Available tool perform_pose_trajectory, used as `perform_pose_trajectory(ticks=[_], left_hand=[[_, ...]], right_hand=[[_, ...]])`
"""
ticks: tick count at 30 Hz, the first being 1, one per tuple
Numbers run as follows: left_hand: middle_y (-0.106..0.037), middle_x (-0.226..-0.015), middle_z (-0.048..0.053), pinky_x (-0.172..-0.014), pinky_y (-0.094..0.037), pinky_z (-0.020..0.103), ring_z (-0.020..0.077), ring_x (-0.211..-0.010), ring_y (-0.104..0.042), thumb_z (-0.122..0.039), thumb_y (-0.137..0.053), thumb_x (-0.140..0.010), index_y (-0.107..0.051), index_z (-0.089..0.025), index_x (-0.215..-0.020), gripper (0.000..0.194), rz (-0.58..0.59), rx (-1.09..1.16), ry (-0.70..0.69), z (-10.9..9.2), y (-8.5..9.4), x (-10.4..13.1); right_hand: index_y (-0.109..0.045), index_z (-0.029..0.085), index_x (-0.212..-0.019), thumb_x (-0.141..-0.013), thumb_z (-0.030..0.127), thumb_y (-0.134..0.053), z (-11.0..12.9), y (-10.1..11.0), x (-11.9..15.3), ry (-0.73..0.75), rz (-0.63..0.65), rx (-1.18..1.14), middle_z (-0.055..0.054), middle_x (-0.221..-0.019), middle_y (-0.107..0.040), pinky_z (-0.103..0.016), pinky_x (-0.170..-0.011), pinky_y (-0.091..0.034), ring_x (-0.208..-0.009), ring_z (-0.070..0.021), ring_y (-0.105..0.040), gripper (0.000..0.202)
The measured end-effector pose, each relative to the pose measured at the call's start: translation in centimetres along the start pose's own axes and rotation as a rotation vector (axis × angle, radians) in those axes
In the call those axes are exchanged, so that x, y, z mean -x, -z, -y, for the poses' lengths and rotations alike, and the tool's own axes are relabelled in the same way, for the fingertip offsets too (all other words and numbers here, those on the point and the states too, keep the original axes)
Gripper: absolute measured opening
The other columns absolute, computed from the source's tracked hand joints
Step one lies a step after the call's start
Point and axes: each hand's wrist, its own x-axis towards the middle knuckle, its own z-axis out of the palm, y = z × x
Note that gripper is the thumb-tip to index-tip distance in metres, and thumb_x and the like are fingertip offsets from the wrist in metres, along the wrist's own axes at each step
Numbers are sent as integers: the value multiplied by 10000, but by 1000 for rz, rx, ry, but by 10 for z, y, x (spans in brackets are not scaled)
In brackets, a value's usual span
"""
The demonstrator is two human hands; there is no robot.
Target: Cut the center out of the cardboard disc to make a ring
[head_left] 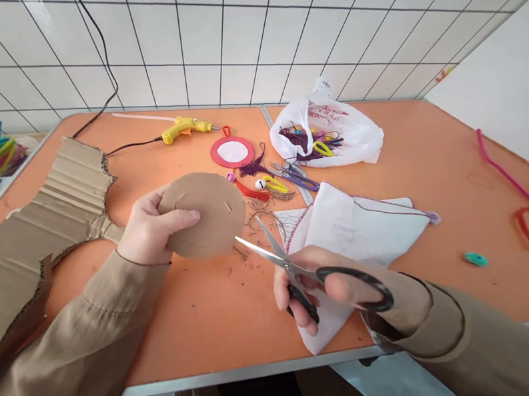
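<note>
Cardboard disc (213, 223), round and plain brown, is raised above the orange table (216, 334) in front of you, left of centre, its flat face turned toward you and marked by a few small nicks. Your left hand (150, 227) grips it at its left edge, the thumb pressed on the face and the fingers mostly hidden behind. Your right hand (324, 266) is closed around black-handled scissors (284, 265), their silver blades parted and aimed up and left; one tip is at the disc's lower right edge, though you cannot tell whether it touches. Beneath and beside your right hand lies a white cloth (376, 233) with purple stitching along its edge. On your left, a large piece of corrugated cardboard (7, 268) with curved cut-outs spreads over the table. Beyond the disc, toward the tiled wall (206, 32), are a yellow glue gun (184, 128) with a dark cord and a red-rimmed circle (232, 152) with a pale centre. Near that circle lie a purple tassel (253, 168), a red tassel (250, 191) and purple-handled scissors (304, 178), just in front of an open white plastic bag (361, 139) of colourful craft pieces. Far to your right rest a magenta strip (514, 171) and a bent red strip (527, 228), crossing each other.
</note>
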Motion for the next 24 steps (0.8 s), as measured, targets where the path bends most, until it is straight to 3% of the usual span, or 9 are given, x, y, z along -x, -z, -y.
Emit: perform_pose_trajectory(ticks=[3,6,14,21,24], left_hand=[[-735,-729,10,-564,-546,267,193,-630,-672,-177,-828,-509,-726,-187,-801,309,29,13,65,0,1,0],[-724,-709,8,-536,-538,262,182,-593,-659,-175,-834,-486,-703,-170,-811,350,48,15,92,2,-2,1],[-710,-717,15,-559,-531,262,179,-620,-657,-176,-791,-529,-701,-161,-814,299,67,-53,81,-2,-8,7],[-726,-730,29,-550,-535,269,201,-631,-679,-183,-797,-548,-706,-167,-808,276,98,-17,129,2,-8,8],[-729,-712,20,-552,-549,269,203,-635,-687,-187,-818,-545,-711,-176,-803,279,121,20,151,6,-6,6]], right_hand=[[-618,122,-881,-621,728,-723,2,-3,1,18,-124,60,-6,-641,-573,-268,-556,-498,-540,-115,-530,668],[-611,129,-870,-628,707,-733,7,-6,2,6,-214,83,16,-622,-549,-276,-535,-514,-511,-104,-508,639],[-590,132,-783,-627,717,-722,10,-7,-3,-67,-234,108,49,-541,-507,-227,-451,-490,-436,-77,-494,620],[-594,139,-787,-668,564,-784,9,-10,-4,-89,-276,86,57,-520,-514,-208,-433,-463,-429,-75,-497,481],[-594,143,-783,-670,566,-781,8,-10,-4,-93,-286,75,57,-529,-516,-226,-457,-489,-434,-78,-501,477]])
